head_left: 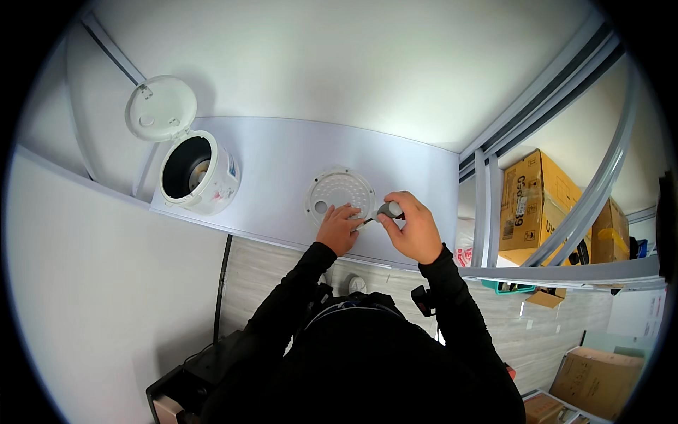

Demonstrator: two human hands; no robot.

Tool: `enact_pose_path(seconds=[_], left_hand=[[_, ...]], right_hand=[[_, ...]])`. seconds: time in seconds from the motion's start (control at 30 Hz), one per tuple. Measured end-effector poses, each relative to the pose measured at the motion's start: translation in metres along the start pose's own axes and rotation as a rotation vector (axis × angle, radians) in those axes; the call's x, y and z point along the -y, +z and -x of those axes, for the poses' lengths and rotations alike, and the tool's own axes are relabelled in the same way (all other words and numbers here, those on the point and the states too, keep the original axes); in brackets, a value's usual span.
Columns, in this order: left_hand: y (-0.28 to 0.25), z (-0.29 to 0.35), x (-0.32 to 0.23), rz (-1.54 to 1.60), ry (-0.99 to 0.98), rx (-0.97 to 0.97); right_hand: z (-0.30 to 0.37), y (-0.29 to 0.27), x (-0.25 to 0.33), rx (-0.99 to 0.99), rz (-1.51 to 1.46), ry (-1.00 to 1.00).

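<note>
A round white plate with rows of small holes [339, 185] lies flat on the pale table. My left hand [340, 229] rests on its near edge with the fingers spread, beside the screwdriver's shaft. My right hand [415, 233] is closed around the grey and red handle of a screwdriver [390, 209]. Its dark shaft slants left and down to the plate's near right rim, where the tip is too small to make out. A white rice cooker [220, 185] stands at the table's left end, its lid [161, 107] raised and its dark inside showing.
A pale table [417, 166] runs along a white wall. Metal posts and rails [487, 205] rise at its right end. Beyond them are cardboard boxes [540, 205] and a teal bin [508, 287]. Black equipment [185, 381] stands at the lower left, below a dark pole [222, 290].
</note>
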State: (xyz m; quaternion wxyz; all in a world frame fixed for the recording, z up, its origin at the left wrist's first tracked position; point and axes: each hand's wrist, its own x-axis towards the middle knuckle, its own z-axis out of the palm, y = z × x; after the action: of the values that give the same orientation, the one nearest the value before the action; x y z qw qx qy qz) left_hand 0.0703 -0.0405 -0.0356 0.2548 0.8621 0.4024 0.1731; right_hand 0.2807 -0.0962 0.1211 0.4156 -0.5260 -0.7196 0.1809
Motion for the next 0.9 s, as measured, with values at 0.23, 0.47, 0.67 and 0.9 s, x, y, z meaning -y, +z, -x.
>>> enact_pose_path(seconds=[0.23,0.47,0.67,0.9], left_hand=[[-0.0006,-0.0019,0.0011,-0.006,-0.011,0.04],[-0.0003,-0.0012,0.0008,0.003,-0.011,0.032],[-0.0009,-0.001,-0.0001,0.009,-0.01,0.028],[-0.0009,-0.0006,-0.0002,0.004,-0.003,0.018]], right_hand=[[0.0008,0.0003,-0.0022,0.003,-0.018,0.039],[0.0005,0.0,-0.0016,-0.006,-0.013,0.026],[0.0003,-0.0004,-0.0013,-0.002,-0.018,0.039],[-0.0029,-0.006,0.0014,0.085,0.095,-0.086]])
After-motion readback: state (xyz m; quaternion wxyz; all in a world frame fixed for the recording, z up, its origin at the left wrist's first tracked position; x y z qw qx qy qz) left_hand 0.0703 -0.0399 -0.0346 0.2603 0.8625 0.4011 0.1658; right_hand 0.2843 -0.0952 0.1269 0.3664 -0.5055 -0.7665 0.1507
